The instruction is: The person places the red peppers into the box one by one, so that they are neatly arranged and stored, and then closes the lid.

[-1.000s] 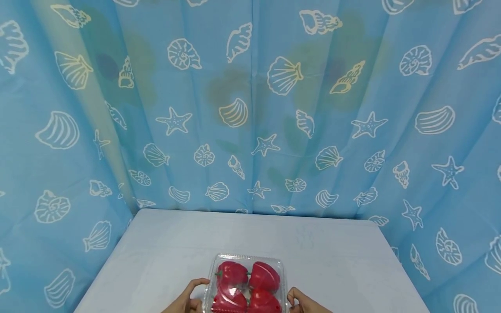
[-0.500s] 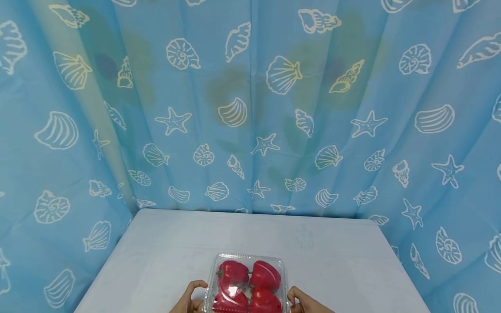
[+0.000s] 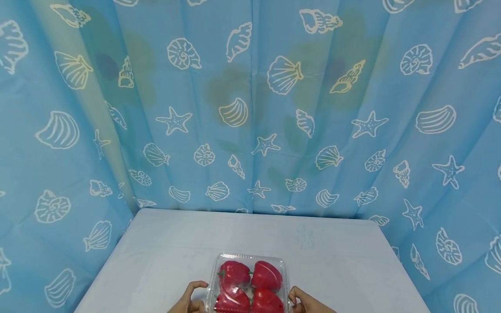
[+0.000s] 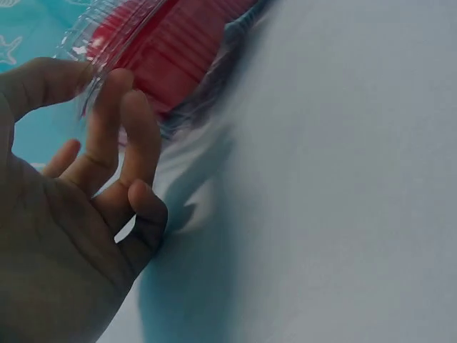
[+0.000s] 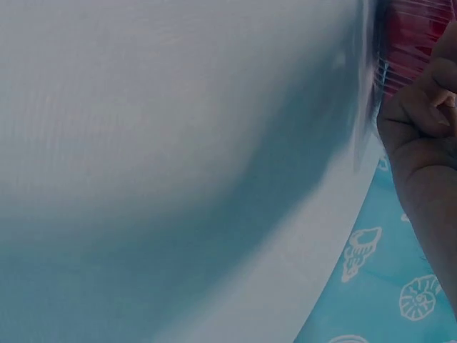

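Note:
A clear plastic clamshell box (image 3: pixel 254 256) lies at the front middle of the head view, its lid down over several red bell peppers (image 3: pixel 267 276) with green stems. My left hand (image 3: pixel 188 300) is at its left side; in the left wrist view the thumb and fingertips of this hand (image 4: pixel 78 193) pinch the ridged rim of the box (image 4: pixel 153 53). At the opposite side, my right hand (image 3: pixel 307 302) holds the right edge with bent fingers. The right wrist view shows that hand (image 5: pixel 421 136) against the box wall (image 5: pixel 365 71), its fingertips partly out of frame.
A white-covered table (image 3: pixel 332 256) extends behind and beside the box. Blue curtains (image 3: pixel 219 152) printed with white shells and starfish hang along the back and both sides. Shadows of the hands and box fall on the white cloth.
The box has shifted very slightly to the right, and my right hand with it. My left hand has stayed at the left edge, almost unmoved.

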`<state>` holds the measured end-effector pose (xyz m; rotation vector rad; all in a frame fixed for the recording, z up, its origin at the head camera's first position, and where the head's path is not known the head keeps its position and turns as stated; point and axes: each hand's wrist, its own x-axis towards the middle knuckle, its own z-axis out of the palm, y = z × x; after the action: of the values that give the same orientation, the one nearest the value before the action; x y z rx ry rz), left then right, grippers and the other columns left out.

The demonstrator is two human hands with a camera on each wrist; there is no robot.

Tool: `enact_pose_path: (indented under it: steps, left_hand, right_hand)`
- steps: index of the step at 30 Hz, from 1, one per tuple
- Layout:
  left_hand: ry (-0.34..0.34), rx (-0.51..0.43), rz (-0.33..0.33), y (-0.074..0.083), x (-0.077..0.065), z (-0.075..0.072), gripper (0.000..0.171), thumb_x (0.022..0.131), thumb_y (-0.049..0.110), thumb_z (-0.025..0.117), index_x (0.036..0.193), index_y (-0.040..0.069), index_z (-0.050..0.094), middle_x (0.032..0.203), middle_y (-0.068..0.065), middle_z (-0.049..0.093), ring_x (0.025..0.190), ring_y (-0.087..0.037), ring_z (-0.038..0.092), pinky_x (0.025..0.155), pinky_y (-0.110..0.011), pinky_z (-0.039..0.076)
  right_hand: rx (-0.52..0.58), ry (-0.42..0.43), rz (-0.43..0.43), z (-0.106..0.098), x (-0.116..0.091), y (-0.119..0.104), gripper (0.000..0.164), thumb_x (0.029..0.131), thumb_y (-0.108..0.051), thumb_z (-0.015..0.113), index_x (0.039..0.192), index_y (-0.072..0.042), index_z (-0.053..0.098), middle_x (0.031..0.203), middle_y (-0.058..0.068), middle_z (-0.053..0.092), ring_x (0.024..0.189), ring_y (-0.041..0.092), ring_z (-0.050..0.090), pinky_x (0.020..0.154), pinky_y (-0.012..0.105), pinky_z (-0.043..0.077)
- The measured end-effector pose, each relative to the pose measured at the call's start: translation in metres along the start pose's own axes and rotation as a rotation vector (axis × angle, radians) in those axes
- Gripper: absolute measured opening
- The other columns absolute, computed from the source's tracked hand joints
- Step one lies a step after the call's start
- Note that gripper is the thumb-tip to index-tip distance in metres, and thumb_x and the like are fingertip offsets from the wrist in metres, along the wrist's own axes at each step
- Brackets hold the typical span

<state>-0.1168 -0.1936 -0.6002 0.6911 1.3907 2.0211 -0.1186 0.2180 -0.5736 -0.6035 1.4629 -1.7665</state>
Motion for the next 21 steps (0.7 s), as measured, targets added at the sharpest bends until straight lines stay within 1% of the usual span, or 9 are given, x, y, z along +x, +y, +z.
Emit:
enact_pose_path:
  steps: [3,5,6,8,13,16,18,20,21]
  left_hand:
    - [-0.007,-0.010,-0.045,0.003,-0.001,-0.003,0.060,0.102,-0.002,0.044,0.146,0.013,0.007,0.096,0.006,0.070,0.090,-0.008,0.069,0.081,-0.026,0.056]
    - [0.015,-0.008,-0.094,0.005,-0.001,-0.002,0.066,0.104,0.000,0.043,0.147,0.000,-0.007,0.096,0.006,0.071,0.091,-0.008,0.069,0.081,-0.027,0.057]
    - [0.025,-0.005,-0.116,0.006,-0.001,-0.002,0.072,0.104,0.001,0.044,0.145,-0.005,-0.015,0.096,0.006,0.071,0.092,-0.008,0.069,0.082,-0.027,0.057]
    - [0.042,-0.006,-0.139,0.006,0.000,-0.003,0.079,0.104,0.002,0.045,0.145,-0.007,-0.022,0.097,0.004,0.072,0.094,-0.010,0.070,0.082,-0.028,0.057]
    - [0.099,0.002,-0.180,0.006,0.000,-0.004,0.083,0.105,0.011,0.050,0.149,-0.006,-0.018,0.098,-0.001,0.073,0.095,-0.016,0.071,0.081,-0.032,0.058]
    - [0.108,0.016,-0.189,0.007,-0.001,-0.006,0.083,0.106,0.014,0.050,0.149,-0.007,-0.017,0.098,-0.001,0.072,0.095,-0.017,0.071,0.082,-0.033,0.058]
    - [0.113,0.037,-0.198,0.009,-0.001,-0.007,0.082,0.106,0.015,0.050,0.150,-0.007,-0.016,0.098,-0.001,0.072,0.095,-0.017,0.071,0.082,-0.033,0.058]
    - [0.151,0.115,-0.219,0.015,-0.002,-0.007,0.080,0.106,0.019,0.050,0.153,-0.006,-0.010,0.096,-0.003,0.071,0.092,-0.018,0.070,0.080,-0.033,0.058]
    - [0.183,0.195,-0.232,0.020,-0.001,-0.007,0.078,0.106,0.021,0.051,0.154,-0.005,-0.005,0.095,-0.003,0.071,0.088,-0.019,0.070,0.079,-0.032,0.058]
  right_hand:
    - [0.008,-0.006,0.009,0.001,-0.001,-0.001,0.039,0.092,0.005,0.062,0.101,0.000,0.024,0.085,-0.006,0.066,0.078,0.003,0.068,0.074,0.018,0.056]
    - [0.004,0.008,0.028,0.002,-0.001,-0.003,0.042,0.092,0.003,0.064,0.107,-0.009,0.027,0.085,-0.004,0.066,0.078,0.004,0.069,0.074,0.018,0.056]
    - [-0.003,0.010,0.031,0.002,-0.002,-0.004,0.042,0.092,0.003,0.064,0.107,-0.009,0.027,0.086,-0.004,0.065,0.078,0.004,0.069,0.073,0.018,0.056]
    - [-0.013,0.024,0.039,0.002,-0.003,-0.006,0.042,0.092,0.002,0.065,0.108,-0.008,0.027,0.086,-0.003,0.065,0.077,0.004,0.068,0.073,0.018,0.056]
    - [-0.012,0.048,0.062,0.002,-0.006,-0.008,0.040,0.093,0.000,0.065,0.109,-0.007,0.029,0.085,-0.003,0.064,0.075,0.005,0.065,0.071,0.017,0.055]
    - [-0.015,0.057,0.070,0.001,-0.008,-0.009,0.038,0.094,-0.001,0.064,0.109,-0.006,0.029,0.085,-0.002,0.064,0.075,0.005,0.064,0.071,0.017,0.054]
    - [-0.029,0.083,0.091,0.000,-0.011,-0.011,0.037,0.095,-0.004,0.064,0.111,-0.005,0.030,0.088,0.001,0.065,0.077,0.008,0.065,0.072,0.018,0.055]
    - [-0.065,0.137,0.127,-0.003,-0.014,-0.016,0.038,0.097,-0.008,0.064,0.114,-0.002,0.031,0.093,0.006,0.067,0.079,0.012,0.066,0.074,0.021,0.056]
    - [-0.105,0.174,0.149,-0.005,-0.016,-0.020,0.038,0.098,-0.012,0.064,0.115,-0.001,0.032,0.095,0.009,0.068,0.079,0.014,0.066,0.073,0.021,0.056]
